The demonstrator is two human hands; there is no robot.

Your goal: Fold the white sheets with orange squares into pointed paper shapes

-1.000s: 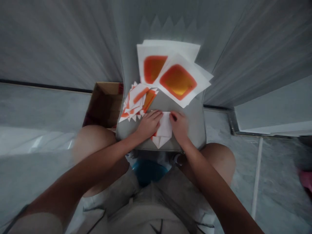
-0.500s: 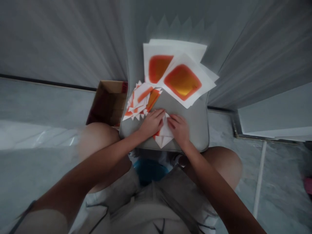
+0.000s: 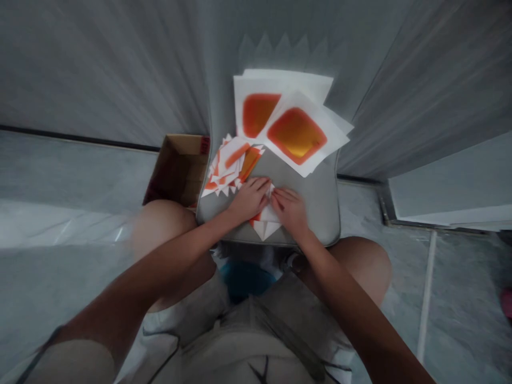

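Left hand point(image 3: 250, 200) and right hand point(image 3: 290, 210) closer, grips pressed on folded paper point(image 3: 264, 228) between.

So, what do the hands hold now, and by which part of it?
The left hand and right hand press a folded white paper from both sides, at its upper part.

The paper sheets point(image 3: 280, 80) are thin with shiny orange patches, the cardboard box point(image 3: 180, 170) looks rough, and the gray cushion point(image 3: 320, 208) looks smooth.

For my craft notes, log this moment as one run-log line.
left hand: on folded white paper | right hand: on same paper | surface: grey cushion | nearby: orange-printed sheets, cut paper pieces
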